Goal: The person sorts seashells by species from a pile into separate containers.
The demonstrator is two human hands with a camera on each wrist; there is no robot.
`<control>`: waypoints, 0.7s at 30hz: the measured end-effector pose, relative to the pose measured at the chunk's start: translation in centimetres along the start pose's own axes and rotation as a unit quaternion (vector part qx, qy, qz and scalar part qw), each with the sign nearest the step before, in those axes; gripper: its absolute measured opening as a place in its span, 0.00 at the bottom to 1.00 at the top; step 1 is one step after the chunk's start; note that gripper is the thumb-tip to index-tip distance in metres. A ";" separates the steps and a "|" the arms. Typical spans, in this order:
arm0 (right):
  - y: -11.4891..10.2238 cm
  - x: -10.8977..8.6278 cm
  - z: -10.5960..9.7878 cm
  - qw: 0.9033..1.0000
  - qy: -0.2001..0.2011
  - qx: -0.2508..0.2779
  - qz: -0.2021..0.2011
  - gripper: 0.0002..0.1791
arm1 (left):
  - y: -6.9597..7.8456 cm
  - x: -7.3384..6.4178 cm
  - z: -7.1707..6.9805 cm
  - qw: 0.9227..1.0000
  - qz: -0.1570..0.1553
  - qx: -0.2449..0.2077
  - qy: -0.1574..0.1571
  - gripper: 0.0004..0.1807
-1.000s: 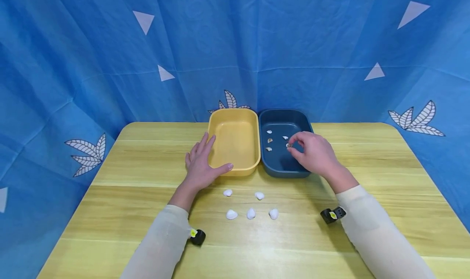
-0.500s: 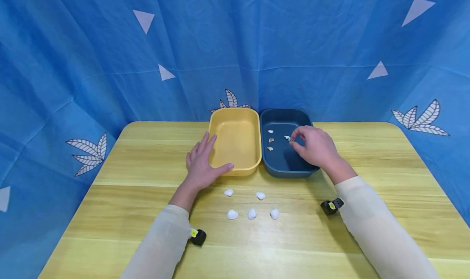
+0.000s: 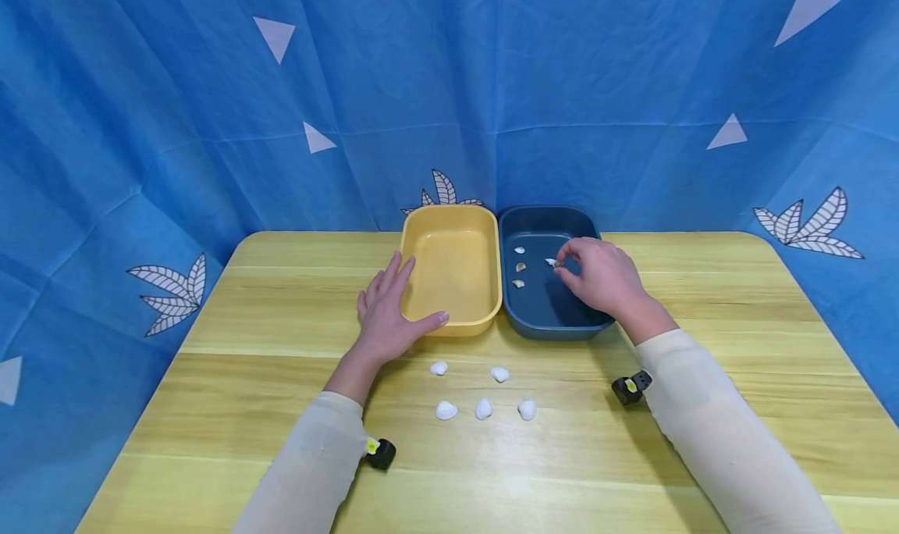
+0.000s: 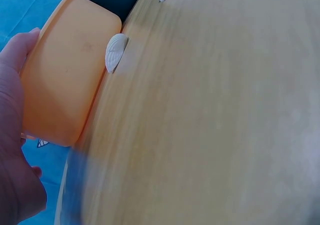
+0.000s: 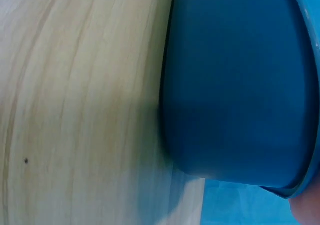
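Head view: Left hand [image 3: 385, 327], fingers spread, touches rim of smooth, rounded yellow tray [image 3: 455, 276]. Right hand [image 3: 605, 278], well apart, pinches small shell [image 3: 558, 264] over dark-blue tray [image 3: 537, 304]. Five ridged white shells [image 3: 483, 409] dot wood-grain table [image 3: 295, 307], short of hands.

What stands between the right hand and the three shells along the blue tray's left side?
Just one small white shell, lying by the fingertips of the right hand; beyond it, nothing visible blocks the three shells.
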State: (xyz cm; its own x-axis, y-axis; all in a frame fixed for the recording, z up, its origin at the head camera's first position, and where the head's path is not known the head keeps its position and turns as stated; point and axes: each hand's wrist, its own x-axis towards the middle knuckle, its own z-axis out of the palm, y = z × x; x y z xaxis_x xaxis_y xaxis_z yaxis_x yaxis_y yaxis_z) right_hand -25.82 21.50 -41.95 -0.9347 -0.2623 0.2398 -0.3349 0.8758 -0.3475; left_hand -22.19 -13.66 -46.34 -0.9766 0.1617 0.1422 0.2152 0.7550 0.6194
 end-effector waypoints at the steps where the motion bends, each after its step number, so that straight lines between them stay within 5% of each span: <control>1: 0.0 0.0 0.0 1.000 0.000 0.000 -0.001 0.06 | 0.0 0.0 0.0 1.000 0.001 0.001 0.000 0.59; 21: 0.2 0.3 -0.4 1.000 -0.016 -0.001 0.022 0.09 | 0.2 0.1 -0.1 1.000 -0.002 -0.004 0.001 0.59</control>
State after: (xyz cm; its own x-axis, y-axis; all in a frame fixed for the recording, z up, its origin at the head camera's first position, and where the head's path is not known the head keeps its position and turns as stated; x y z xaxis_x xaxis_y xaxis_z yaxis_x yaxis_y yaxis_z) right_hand -26.12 21.72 -41.57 -0.9522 -0.2357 0.1943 -0.2923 0.8878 -0.3555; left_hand -22.24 -13.55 -46.09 -0.9776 0.1572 0.1402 0.2105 0.7507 0.6263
